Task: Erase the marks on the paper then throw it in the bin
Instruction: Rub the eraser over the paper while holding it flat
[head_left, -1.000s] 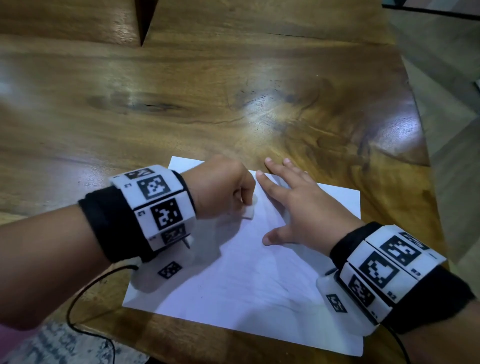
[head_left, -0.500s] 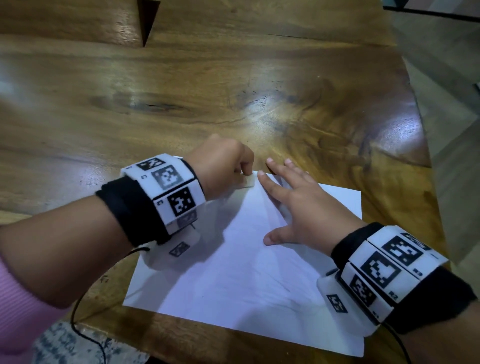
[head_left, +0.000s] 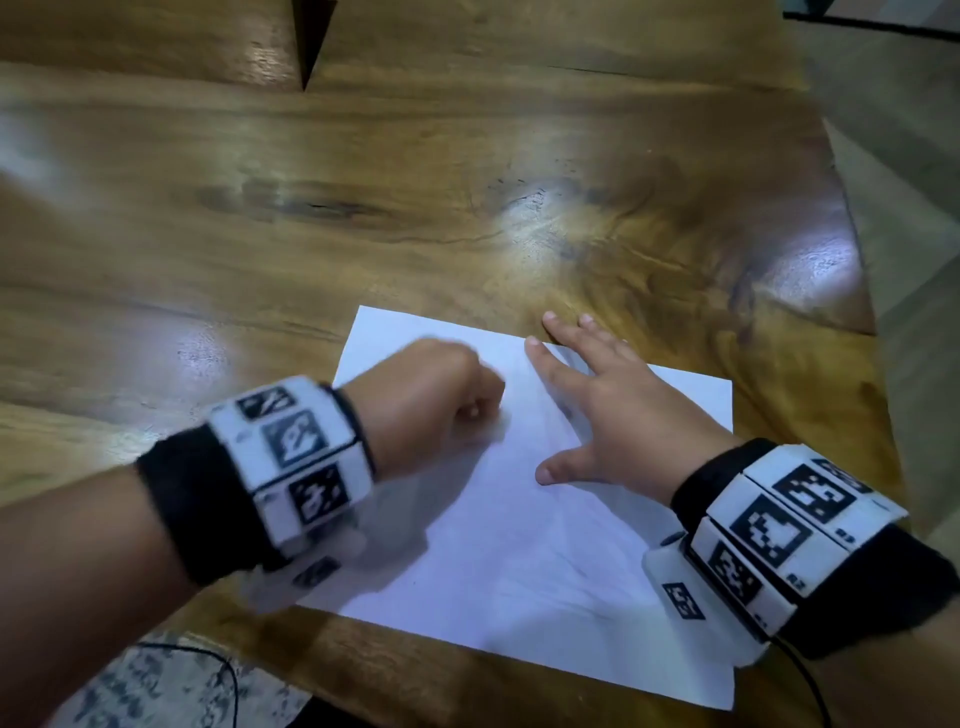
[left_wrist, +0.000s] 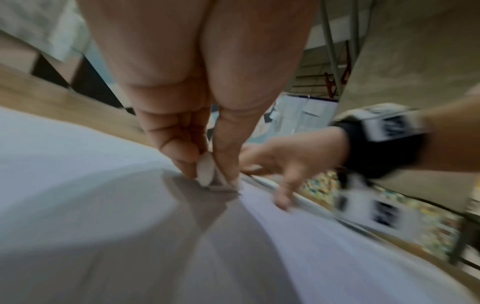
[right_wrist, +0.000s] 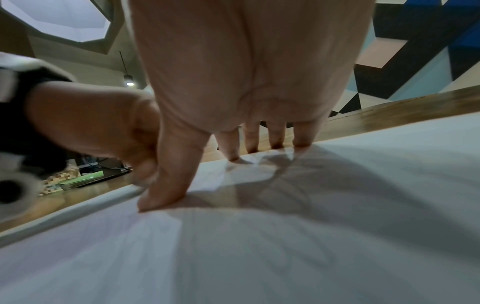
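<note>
We see the paper (head_left: 524, 545) lying flat on the wooden table (head_left: 415, 208), near its front edge, with faint grey marks (head_left: 566, 415) showing between the 2 hands. The left hand (head_left: 423, 405) is curled into a fist over the upper left part of the sheet, and in the left wrist view its thumb and fingers (left_wrist: 179, 152) pinch a small white eraser (left_wrist: 206, 170), whose lower end touches the paper under the fingertips. The head view blurs that hand, so we can barely make out the eraser there. The right hand (head_left: 618, 415) lies spread and flat on the sheet just beside the left, fingers straight; the thumb (right_wrist: 168, 185) presses the paper, while the fingertips reach the far edge, some lying over onto the wood. Both wrists wear black bands (head_left: 197, 499) with white marker blocks (head_left: 296, 457).
</note>
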